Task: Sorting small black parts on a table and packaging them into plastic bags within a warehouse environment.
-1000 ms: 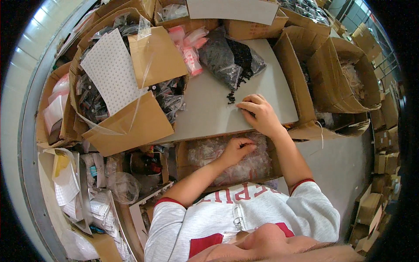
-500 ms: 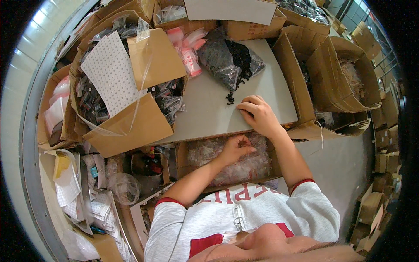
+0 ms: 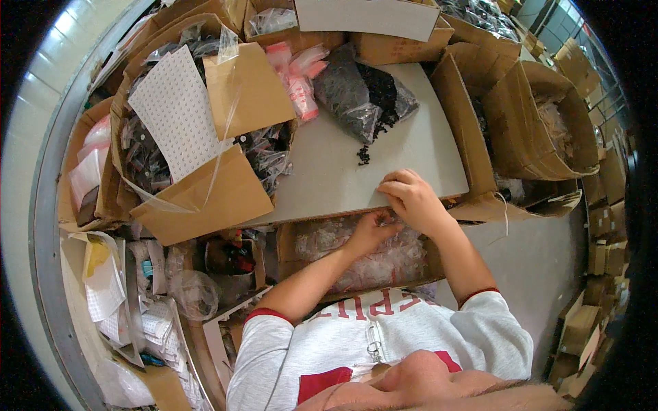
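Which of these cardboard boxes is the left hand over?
The open box between the pale tabletop and the person's shirt, holding clear plastic pieces. No other box lies beneath the left hand.

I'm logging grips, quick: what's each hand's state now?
Left hand: curled above the clear bags; whether holding anything cannot be told.
Right hand: curled near the tabletop edge; any contents cannot be told.

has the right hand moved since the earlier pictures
Yes, the right hand moved toward the near edge of the table, away from the black pieces.
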